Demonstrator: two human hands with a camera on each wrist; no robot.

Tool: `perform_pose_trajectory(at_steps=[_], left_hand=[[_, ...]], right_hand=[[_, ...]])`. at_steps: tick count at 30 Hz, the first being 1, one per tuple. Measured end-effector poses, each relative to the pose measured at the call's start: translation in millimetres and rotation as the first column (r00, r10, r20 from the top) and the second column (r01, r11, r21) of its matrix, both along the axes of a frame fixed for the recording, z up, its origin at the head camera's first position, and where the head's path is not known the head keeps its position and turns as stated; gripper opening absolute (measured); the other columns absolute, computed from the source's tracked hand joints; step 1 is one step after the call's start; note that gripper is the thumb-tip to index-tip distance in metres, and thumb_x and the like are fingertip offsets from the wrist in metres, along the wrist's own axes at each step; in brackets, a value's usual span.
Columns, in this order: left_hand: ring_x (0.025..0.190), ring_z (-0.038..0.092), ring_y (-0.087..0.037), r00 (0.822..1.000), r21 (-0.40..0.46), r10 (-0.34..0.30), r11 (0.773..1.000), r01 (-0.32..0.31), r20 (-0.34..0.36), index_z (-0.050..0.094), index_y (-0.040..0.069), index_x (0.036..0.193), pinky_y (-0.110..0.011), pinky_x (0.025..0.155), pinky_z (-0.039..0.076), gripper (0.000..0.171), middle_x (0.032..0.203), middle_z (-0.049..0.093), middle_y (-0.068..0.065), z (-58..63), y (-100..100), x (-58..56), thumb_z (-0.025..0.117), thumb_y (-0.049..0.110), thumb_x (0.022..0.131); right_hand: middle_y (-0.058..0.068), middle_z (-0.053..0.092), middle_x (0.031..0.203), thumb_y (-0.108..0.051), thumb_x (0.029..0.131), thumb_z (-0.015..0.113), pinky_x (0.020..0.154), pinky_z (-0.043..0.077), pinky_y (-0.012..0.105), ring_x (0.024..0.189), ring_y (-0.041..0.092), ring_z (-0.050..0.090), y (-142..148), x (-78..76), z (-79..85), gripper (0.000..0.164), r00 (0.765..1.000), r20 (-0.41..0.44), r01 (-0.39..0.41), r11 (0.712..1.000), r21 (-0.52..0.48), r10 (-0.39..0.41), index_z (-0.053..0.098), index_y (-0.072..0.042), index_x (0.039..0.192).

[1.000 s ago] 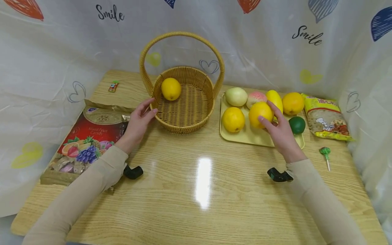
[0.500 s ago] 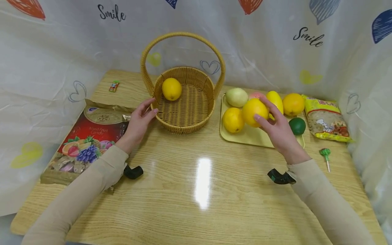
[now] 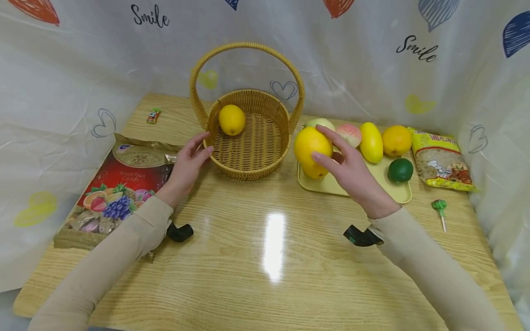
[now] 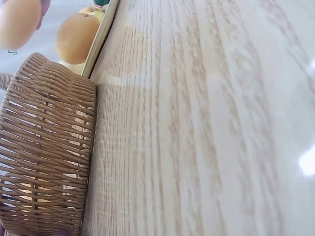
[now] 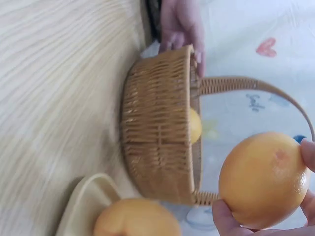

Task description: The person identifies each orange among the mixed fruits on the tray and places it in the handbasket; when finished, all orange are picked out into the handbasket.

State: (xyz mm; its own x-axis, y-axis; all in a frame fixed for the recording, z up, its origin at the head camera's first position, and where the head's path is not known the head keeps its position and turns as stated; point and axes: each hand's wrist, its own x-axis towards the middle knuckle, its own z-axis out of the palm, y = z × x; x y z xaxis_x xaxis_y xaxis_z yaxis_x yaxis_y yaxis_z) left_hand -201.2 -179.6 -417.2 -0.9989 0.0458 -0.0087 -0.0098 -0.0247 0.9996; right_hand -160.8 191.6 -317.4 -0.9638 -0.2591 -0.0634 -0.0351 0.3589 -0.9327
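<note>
My right hand [image 3: 352, 172] holds an orange [image 3: 311, 145] between thumb and fingers, above the left part of the yellow tray [image 3: 352, 189]. In the right wrist view, the held orange [image 5: 263, 179] appears close up, in front of the handle. Directly beneath it in the head view lies a second orange [image 3: 315, 173], partly covered. My left hand [image 3: 186, 163] touches the left side of a wicker basket [image 3: 248, 172] with thumb and fingers spread at its rim. Inside the basket sits another orange [image 3: 232, 120], towards the left wall.
The tray also bears a pale fruit [image 3: 323, 123], a pink peach [image 3: 349, 134], a yellow mango [image 3: 371, 142], an orange [image 3: 396, 140] and a dark green fruit [image 3: 400, 170]. Nearby are a snack bag [image 3: 443, 161], a lollipop [image 3: 440, 209], a candy bag [image 3: 128, 184] and a small wrapped sweet [image 3: 153, 116].
My right hand has lifted the orange from the tray's middle and carried it left, over the other orange. My left hand has stayed at the basket.
</note>
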Motion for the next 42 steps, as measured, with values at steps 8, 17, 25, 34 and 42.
perform_pose_trajectory(at_steps=[8,17,25,34,42], left_hand=[[0.146,0.022,-0.024,1.000,-0.008,-0.002,1.000,0.002,0.003,0.040,0.007,0.149,-0.034,0.114,0.032,0.053,0.161,0.022,-0.004,-0.3,-1,0.2,0.057,0.019,0.101],[0.147,0.022,-0.021,1.000,0.002,-0.020,1.000,0.020,-0.001,0.040,0.010,0.150,-0.034,0.115,0.031,0.053,0.161,0.020,-0.003,1.2,-1,-0.5,0.057,0.020,0.101],[0.146,0.024,-0.022,1.000,-0.004,-0.007,1.000,0.007,-0.005,0.041,0.008,0.149,-0.033,0.114,0.033,0.052,0.161,0.022,-0.004,-0.2,-1,-1.2,0.057,0.019,0.100],[0.147,0.022,-0.025,1.000,0.024,0.000,1.000,0.000,-0.008,0.040,0.007,0.149,-0.032,0.113,0.034,0.053,0.161,0.022,-0.004,1.8,-1,1.1,0.057,0.017,0.100],[0.147,0.022,-0.024,1.000,0.016,-0.014,1.000,0.014,-0.017,0.039,0.006,0.149,-0.032,0.113,0.035,0.053,0.161,0.022,-0.004,0.7,-1,0.1,0.057,0.017,0.101]], right_hand=[[-0.007,0.036,0.152,-0.041,0.094,0.066,0.100,0.044,0.042,0.117,0.027,0.054,-49,-37.6,13.4,0.061,0.993,0.013,-0.114,0.993,0.023,0.114,0.038,-0.042,0.148],[-0.011,0.030,0.155,-0.039,0.095,0.064,0.103,0.040,0.034,0.125,0.013,0.043,-102,-90.2,21.6,0.062,0.995,0.019,-0.097,0.991,0.089,0.095,0.035,-0.041,0.150],[-0.007,0.027,0.157,-0.031,0.097,0.063,0.103,0.041,0.030,0.127,0.014,0.041,-121,-126.2,7.9,0.062,0.994,0.106,0.006,1.000,0.028,-0.009,0.035,-0.036,0.152],[0.000,0.033,0.154,-0.021,0.098,0.061,0.098,0.044,0.026,0.127,0.016,0.043,-132,-157.5,-13.8,0.062,0.982,0.181,0.032,0.996,0.087,-0.047,0.035,-0.025,0.154],[0.001,0.032,0.156,-0.017,0.097,0.062,0.105,0.040,0.026,0.135,0.015,0.038,-134,-162.5,-21.7,0.063,0.960,0.275,0.000,0.982,0.187,-0.053,0.034,-0.020,0.154]])
